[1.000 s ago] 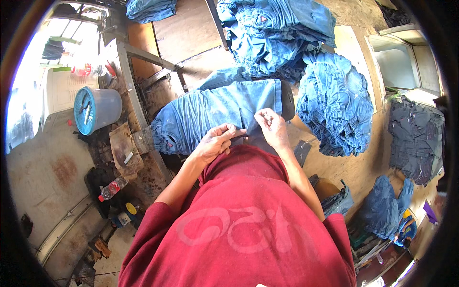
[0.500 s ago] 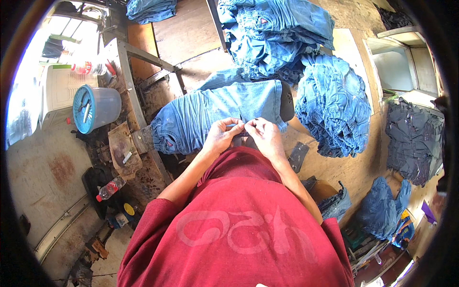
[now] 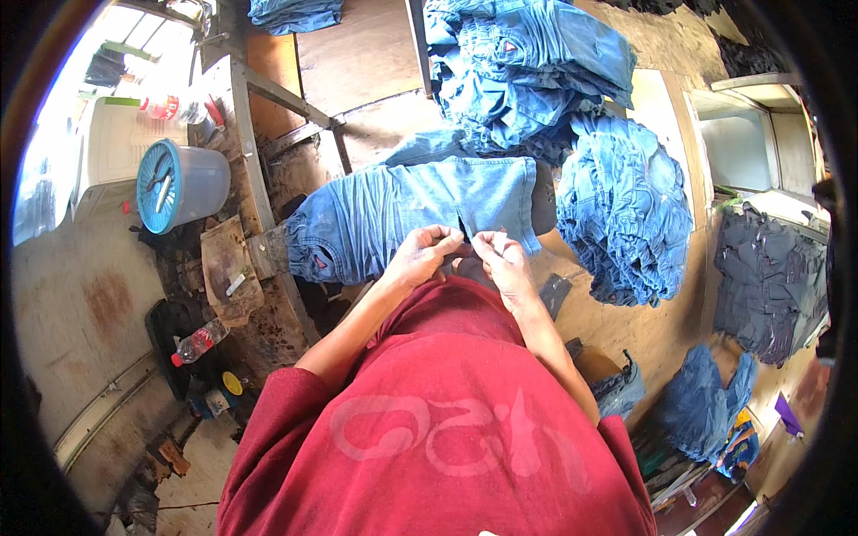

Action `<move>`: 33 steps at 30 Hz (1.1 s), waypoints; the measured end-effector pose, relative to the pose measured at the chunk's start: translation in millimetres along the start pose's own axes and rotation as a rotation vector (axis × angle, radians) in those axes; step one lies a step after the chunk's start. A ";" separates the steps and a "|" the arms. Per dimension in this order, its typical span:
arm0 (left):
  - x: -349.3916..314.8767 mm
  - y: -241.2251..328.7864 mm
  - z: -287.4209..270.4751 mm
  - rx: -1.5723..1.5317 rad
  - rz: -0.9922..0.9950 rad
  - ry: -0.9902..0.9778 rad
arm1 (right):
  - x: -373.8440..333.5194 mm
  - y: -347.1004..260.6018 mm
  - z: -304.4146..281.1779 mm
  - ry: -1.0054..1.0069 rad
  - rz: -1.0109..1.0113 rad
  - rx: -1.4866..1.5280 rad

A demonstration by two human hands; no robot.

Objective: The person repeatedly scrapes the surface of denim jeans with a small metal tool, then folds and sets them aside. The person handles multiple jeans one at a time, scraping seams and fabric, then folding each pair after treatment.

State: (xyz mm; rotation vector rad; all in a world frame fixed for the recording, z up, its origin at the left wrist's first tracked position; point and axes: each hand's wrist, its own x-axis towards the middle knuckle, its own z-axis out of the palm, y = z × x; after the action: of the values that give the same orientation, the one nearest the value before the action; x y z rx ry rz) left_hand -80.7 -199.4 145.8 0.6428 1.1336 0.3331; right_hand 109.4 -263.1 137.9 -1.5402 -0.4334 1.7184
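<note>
A pair of blue denim trousers [image 3: 384, 210] lies in front of me with its gathered elastic waist to the left and its leg ends to the right. My left hand [image 3: 427, 255] is closed in a pinch at the near edge of the denim. Beside it, my right hand [image 3: 509, 272] is also pinched, with a small gap between the two sets of fingertips. A dark slit shows in the cloth just above this gap. Whatever lies between the fingertips is too small to make out.
Stacks of blue denim [image 3: 536, 67] and gathered denim [image 3: 626, 210] stand ahead and right. Dark garments [image 3: 773, 277] are piled at the far right. On the left are a lidded plastic bucket [image 3: 201, 188], a metal frame [image 3: 246, 134] and a bottle [image 3: 201, 341].
My fingertips have moved slightly apart, the right hand shifting a little right and down. The dark slit in the denim shows more plainly. The whole view has shifted slightly.
</note>
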 end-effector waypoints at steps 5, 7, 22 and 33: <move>10.8 4.8 -4.5 0.198 -0.014 -0.103 | -0.8 -4.7 5.0 0.045 -0.163 -0.182; 12.4 2.8 -4.3 0.175 0.029 -0.139 | -1.0 -5.7 3.5 0.031 -0.163 -0.228; -4.9 0.0 -19.5 -0.307 -0.092 -0.282 | 6.4 13.4 -13.9 -0.143 0.133 0.480; 5.9 8.7 1.1 0.062 -0.092 -0.099 | 0.1 12.1 -3.8 -0.032 -0.272 -0.080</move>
State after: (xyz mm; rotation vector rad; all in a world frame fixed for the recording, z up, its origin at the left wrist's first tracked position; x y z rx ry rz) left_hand -76.7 -189.7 147.3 0.6528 1.0787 0.1860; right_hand 109.2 -271.7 128.6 -1.4366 -0.7021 1.5314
